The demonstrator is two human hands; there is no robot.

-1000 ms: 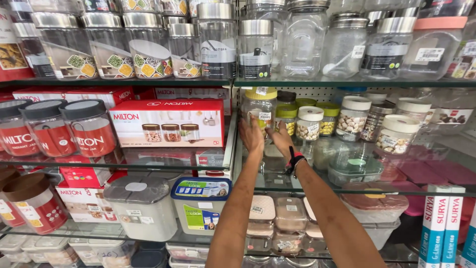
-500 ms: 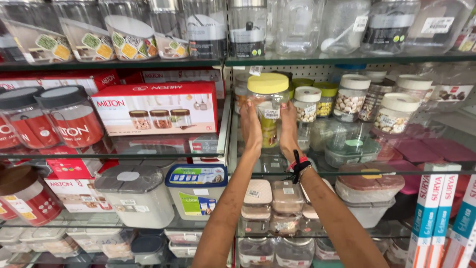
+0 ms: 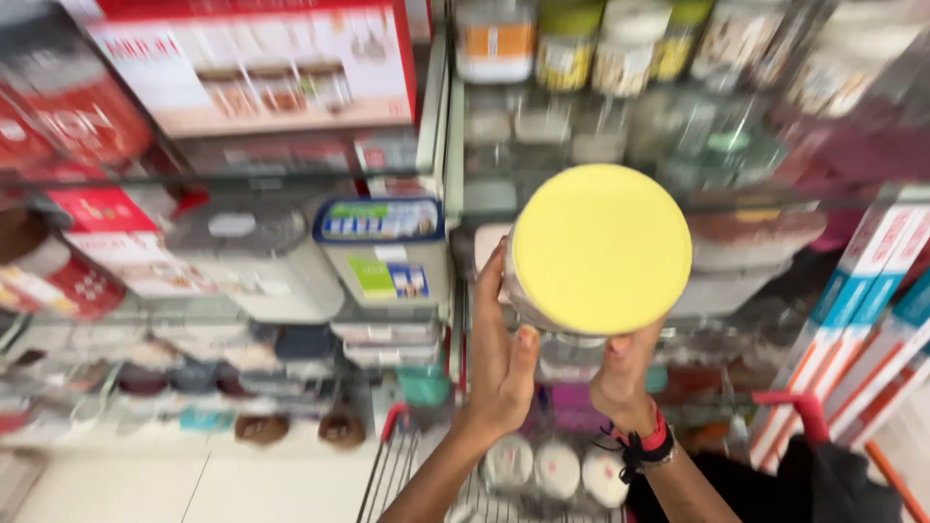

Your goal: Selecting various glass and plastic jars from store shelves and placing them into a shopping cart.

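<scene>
1. The left hand [image 3: 499,363] and the right hand [image 3: 625,373] are wrapped around a clear jar [image 3: 542,320], one on each side.
2. Its yellow lid [image 3: 601,247] faces the camera at picture centre.
3. At 9 o'clock stands a blue-lidded container [image 3: 383,257] on a glass shelf [image 3: 242,174].
4. At 6 o'clock is a red-handled shopping cart [image 3: 417,465].

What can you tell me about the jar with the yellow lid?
The jar has a round, flat, plain yellow lid that looks like plastic, and it is shut on top. The camera looks almost straight down on it, so the lid hides most of the clear body; only a see-through strip shows beneath it. It is held up in front of the shelves, above a shopping cart. The left hand grips its side, thumb up by the lid's edge, and the right hand supports it from below.
</scene>
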